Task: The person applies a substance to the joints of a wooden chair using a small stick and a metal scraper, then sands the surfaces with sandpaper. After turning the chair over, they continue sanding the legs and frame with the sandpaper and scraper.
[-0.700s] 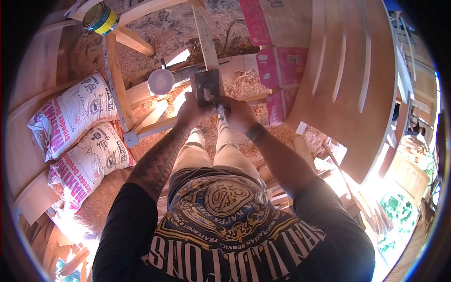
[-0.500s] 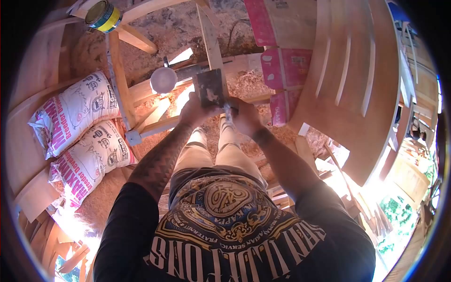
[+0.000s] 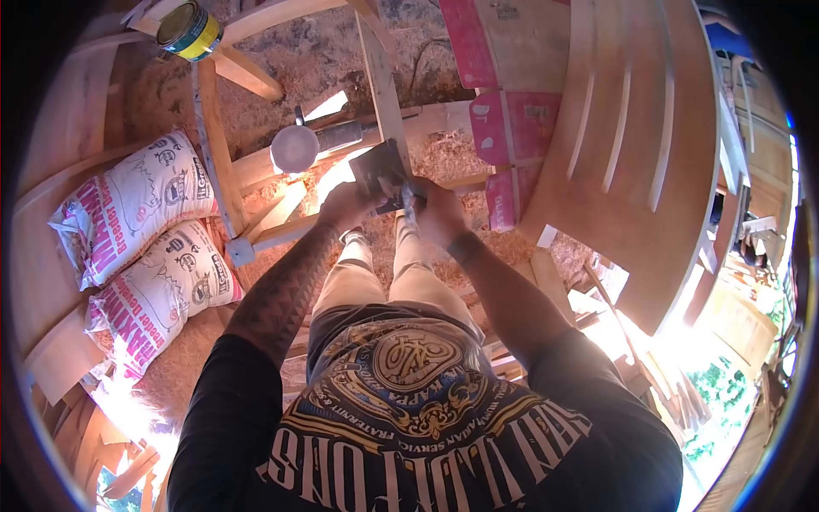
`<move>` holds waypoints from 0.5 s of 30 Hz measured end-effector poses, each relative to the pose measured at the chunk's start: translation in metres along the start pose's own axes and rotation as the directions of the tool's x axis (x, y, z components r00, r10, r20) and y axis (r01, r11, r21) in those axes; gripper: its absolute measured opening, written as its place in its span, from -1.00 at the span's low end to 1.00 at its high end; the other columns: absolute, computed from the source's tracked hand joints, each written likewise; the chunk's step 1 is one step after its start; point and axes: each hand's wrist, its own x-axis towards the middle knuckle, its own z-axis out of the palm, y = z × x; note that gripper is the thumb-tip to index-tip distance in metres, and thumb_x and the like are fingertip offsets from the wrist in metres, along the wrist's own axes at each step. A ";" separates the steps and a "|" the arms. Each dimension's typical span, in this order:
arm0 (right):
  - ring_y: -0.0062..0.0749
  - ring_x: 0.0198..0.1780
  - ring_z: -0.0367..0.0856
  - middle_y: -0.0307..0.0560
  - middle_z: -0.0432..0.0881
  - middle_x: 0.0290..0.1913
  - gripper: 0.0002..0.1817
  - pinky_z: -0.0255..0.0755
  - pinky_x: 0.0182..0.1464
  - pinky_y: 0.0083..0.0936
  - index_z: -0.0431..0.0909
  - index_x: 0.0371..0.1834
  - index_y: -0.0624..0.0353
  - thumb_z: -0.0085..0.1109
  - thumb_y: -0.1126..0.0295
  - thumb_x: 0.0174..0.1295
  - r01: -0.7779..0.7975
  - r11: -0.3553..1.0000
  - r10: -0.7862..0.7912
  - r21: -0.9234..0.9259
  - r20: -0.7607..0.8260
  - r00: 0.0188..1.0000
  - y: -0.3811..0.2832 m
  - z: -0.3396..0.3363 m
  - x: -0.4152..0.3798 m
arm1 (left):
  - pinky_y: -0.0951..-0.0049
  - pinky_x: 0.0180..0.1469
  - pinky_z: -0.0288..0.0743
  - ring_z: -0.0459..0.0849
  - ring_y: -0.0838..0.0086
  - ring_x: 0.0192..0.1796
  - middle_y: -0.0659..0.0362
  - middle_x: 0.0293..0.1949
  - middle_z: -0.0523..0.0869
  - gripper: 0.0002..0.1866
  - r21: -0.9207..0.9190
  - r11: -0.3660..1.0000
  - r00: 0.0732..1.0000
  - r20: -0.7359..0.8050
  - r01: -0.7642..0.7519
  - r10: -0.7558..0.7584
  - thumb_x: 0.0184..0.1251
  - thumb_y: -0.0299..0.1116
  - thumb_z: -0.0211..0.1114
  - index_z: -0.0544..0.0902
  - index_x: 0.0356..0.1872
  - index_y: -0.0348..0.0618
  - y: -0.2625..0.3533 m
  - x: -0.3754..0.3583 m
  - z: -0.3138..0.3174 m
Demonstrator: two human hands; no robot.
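Observation:
In the head view, a dark flat square plate (image 3: 378,169) with pale smears is held out in front of my body. Its lower left edge is gripped by my left hand (image 3: 345,205), with the fingers partly hidden behind it. At the plate's lower right is my right hand (image 3: 438,211), its fingers closed around something narrow and pale whose kind I cannot make out. That narrow thing meets or overlaps the plate's edge. Behind the plate a long wooden beam (image 3: 381,81) runs away from me.
A round pale-topped container (image 3: 295,149) with a handle stands beyond my left hand. A yellow-and-green tin (image 3: 188,32) sits on the wooden frame (image 3: 215,154). Two printed sacks (image 3: 136,205) lie at left. A large curved wood panel (image 3: 623,162) stands right, beside pink-edged cardboard (image 3: 529,119).
The dark plate has turned and tilted to the left between my hands. Both hands have shifted slightly, and the whole view has moved a little.

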 end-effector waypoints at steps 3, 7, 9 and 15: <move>0.19 -0.06 0.75 0.23 0.77 -0.12 -0.63 0.62 0.01 -0.03 0.63 0.20 0.07 0.14 0.40 0.33 0.026 0.999 -0.027 0.035 0.015 1.000 0.008 0.000 -0.001 | 0.27 -0.05 0.64 0.81 0.36 -0.21 0.05 -0.24 0.84 -0.44 -0.053 0.998 0.998 0.055 0.039 -0.036 0.14 0.05 0.61 0.76 -0.07 -0.26 0.004 0.006 -0.007; 0.12 -0.03 0.76 0.19 0.78 -0.07 -0.65 0.63 0.01 -0.13 0.65 0.17 0.14 0.09 0.49 0.35 0.004 1.000 -0.005 0.013 0.078 0.997 -0.027 0.000 0.007 | 0.24 0.01 0.63 0.82 0.28 -0.10 0.01 -0.16 0.84 -0.40 -0.038 0.999 0.994 0.105 0.001 0.003 0.14 0.10 0.60 0.74 0.02 -0.19 -0.006 0.011 -0.004; 0.17 -0.04 0.75 0.21 0.77 -0.08 -0.64 0.62 0.02 -0.06 0.65 0.18 0.08 0.11 0.42 0.34 0.008 0.995 -0.015 0.102 0.070 0.997 -0.014 0.002 0.012 | 0.21 0.04 0.63 0.82 0.19 -0.08 0.00 -0.13 0.84 -0.37 0.041 0.999 0.996 0.088 0.010 -0.014 0.18 0.16 0.56 0.74 0.07 -0.14 -0.006 0.007 -0.003; 0.21 -0.01 0.74 0.24 0.76 -0.06 -0.66 0.62 0.05 -0.01 0.66 0.16 0.04 0.14 0.32 0.36 -0.076 0.997 0.075 0.020 0.048 0.996 -0.017 0.004 -0.001 | 0.17 0.13 0.59 0.79 0.12 0.05 -0.04 -0.08 0.81 -0.43 0.055 0.997 0.993 0.108 0.051 -0.057 0.23 0.09 0.56 0.71 0.03 -0.18 -0.006 0.007 0.012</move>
